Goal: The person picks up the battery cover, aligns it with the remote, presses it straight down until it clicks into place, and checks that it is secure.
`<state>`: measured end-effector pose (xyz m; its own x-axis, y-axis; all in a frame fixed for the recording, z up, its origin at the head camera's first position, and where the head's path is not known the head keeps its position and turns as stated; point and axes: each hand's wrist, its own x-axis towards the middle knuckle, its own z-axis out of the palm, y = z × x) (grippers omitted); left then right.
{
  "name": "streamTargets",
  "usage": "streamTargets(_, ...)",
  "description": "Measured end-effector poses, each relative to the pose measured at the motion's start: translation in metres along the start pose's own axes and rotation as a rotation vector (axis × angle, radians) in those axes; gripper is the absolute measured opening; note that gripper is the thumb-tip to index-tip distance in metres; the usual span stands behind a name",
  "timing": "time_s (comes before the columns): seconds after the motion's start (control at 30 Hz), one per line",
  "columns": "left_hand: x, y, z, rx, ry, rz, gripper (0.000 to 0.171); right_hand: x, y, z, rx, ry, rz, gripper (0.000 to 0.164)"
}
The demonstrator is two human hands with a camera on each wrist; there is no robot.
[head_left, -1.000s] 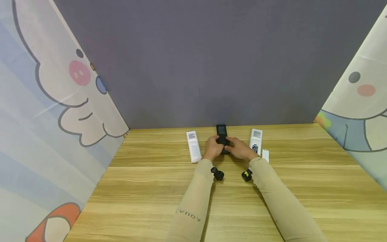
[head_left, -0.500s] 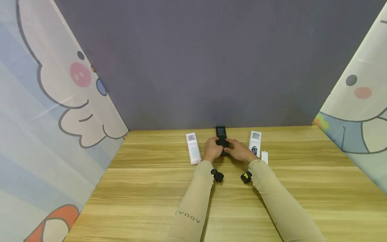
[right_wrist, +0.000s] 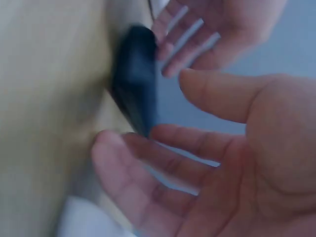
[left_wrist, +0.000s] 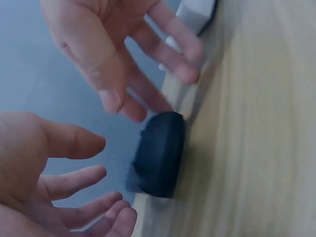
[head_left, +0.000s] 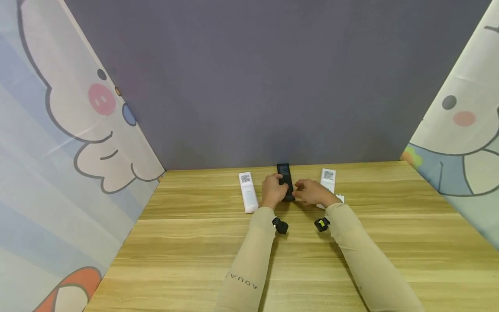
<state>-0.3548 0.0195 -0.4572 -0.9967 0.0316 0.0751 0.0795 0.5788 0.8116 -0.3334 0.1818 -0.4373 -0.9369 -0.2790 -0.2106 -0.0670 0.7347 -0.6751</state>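
Note:
A black remote control [head_left: 286, 177] lies on the table by the grey back panel, a printed label at its far end. My left hand [head_left: 273, 190] is at its left side; in the left wrist view the thumb and fingers [left_wrist: 74, 182] are spread loosely and stand apart from the remote's near end [left_wrist: 160, 155]. To the right of the remote is my right hand [head_left: 312, 192], fingers relaxed and holding nothing. The right wrist view shows those fingers [right_wrist: 118, 173] slightly bent, clear of the blurred black remote [right_wrist: 136, 74].
A white remote [head_left: 248, 193] lies to the left. Another white remote [head_left: 328, 177] lies to the right, its lower part hidden by my right hand. Beside it is a small white battery cover [head_left: 341, 198], partly covered. The grey panel [head_left: 249, 86] rises behind the table [head_left: 187, 242].
My right hand has come away from the black remote and shifted right, now overlapping the right white remote. The left hand has stayed almost in place, and the black remote lies where it was.

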Motion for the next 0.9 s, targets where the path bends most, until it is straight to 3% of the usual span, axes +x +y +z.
streamTargets(0.23, -0.003, 0.007, -0.003, -0.078, 0.026, 0.069, 0.029, -0.022, 0.007, -0.041, 0.024, 0.08, 0.014, 0.054)
streamTargets(0.43, -0.005, 0.011, 0.0, -0.102, 0.07, 0.107, 0.022, -0.038, 0.018, -0.065, 0.02, 0.134, 0.025, 0.042)
streamTargets(0.63, -0.009, 0.017, 0.009, -0.13, 0.066, 0.155, 0.015, -0.049, 0.032, -0.079, 0.029, 0.155, 0.058, 0.033)
streamTargets(0.9, -0.017, 0.026, 0.025, -0.13, 0.015, 0.187, 0.014, -0.056, 0.057, -0.089, 0.01, 0.118, 0.092, 0.026)
